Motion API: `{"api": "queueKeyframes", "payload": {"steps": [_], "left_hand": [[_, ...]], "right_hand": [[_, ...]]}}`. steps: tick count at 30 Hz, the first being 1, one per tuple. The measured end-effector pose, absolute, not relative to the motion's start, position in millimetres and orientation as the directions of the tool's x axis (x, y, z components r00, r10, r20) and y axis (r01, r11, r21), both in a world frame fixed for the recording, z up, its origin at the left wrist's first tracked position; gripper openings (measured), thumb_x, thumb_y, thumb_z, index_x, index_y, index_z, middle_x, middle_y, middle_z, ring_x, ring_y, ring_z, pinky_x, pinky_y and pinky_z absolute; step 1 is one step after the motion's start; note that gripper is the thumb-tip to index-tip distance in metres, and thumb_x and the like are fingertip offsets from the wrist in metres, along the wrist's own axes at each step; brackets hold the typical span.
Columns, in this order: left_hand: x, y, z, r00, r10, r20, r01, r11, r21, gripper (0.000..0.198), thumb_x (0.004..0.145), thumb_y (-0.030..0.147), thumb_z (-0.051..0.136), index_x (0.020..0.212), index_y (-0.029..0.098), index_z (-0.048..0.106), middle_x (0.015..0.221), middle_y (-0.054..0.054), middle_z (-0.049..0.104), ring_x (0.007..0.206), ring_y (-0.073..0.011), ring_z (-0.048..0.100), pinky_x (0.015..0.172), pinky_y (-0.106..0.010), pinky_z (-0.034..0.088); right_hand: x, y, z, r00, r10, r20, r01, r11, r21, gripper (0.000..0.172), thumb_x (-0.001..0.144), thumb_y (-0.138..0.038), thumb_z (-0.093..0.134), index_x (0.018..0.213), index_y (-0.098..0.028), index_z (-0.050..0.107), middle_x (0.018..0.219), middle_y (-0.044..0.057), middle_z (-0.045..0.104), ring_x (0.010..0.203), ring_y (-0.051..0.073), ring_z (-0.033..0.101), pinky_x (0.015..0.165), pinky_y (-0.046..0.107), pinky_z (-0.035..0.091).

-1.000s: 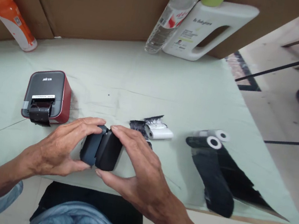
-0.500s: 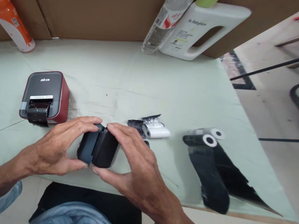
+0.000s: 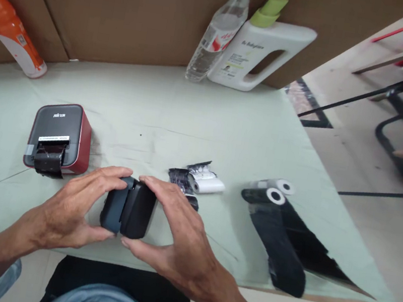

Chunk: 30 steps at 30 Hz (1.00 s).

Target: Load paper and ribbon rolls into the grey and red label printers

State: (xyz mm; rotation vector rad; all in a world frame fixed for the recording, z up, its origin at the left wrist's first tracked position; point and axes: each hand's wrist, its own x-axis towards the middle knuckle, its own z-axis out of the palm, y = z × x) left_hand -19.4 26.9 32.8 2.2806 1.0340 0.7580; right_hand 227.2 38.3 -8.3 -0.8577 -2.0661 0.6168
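Observation:
Near the table's front edge, a small boxy black device (image 3: 137, 212) with a blue-grey half sits between my two hands. A narrow gap runs between its two halves. My left hand (image 3: 73, 207) grips the blue-grey half at its top and bottom edges, thumb below and fingers above. On the black half, my right hand (image 3: 177, 229) holds the same way. Just beyond my right hand lie a small white paper roll (image 3: 209, 184) and crumpled black film (image 3: 181, 178). A red and black label printer (image 3: 59, 133) stands left of my hands, with a black strip (image 3: 50, 158) out of its front.
Rolls of black ribbon (image 3: 265, 196) lie to the right, with long black tails (image 3: 286, 256) toward the front edge. A water bottle (image 3: 220, 31), a white jug (image 3: 260, 55) and an orange bottle (image 3: 12, 29) stand by the brown back panel (image 3: 131, 12).
The view has tilted slightly up, so the table and the things on it sit lower in the picture. Both hands keep the same grip on the device.

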Motion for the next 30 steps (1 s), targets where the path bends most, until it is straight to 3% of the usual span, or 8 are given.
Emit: {"api": "queueKeyframes", "payload": {"steps": [13,30], "left_hand": [[-24.0,23.4,33.2,0.551,0.801,0.235,0.512,-0.546,0.663,0.076,0.079,0.018,0.087,0.145,0.021,0.052,0.153,-0.02,0.061,0.143,-0.0338,0.06,0.118,-0.049,0.054],[-22.1,25.6,32.3,0.537,0.8,0.267,0.531,-0.567,0.63,0.074,0.079,0.022,0.089,0.142,0.018,0.051,0.148,-0.023,0.063,0.139,-0.0343,0.063,0.115,-0.051,0.056]], "right_hand": [[227.2,45.2,-20.8,-0.46,0.751,0.475,0.159,0.595,-0.788,0.086,0.077,-0.023,0.088,0.153,-0.021,0.048,0.139,0.017,0.068,0.13,0.033,0.066,0.112,0.052,0.056],[226.8,44.4,-24.1,-0.473,0.769,0.431,0.151,0.553,-0.82,0.088,0.078,-0.022,0.088,0.155,-0.023,0.046,0.144,0.016,0.065,0.135,0.033,0.062,0.115,0.052,0.053]]}}
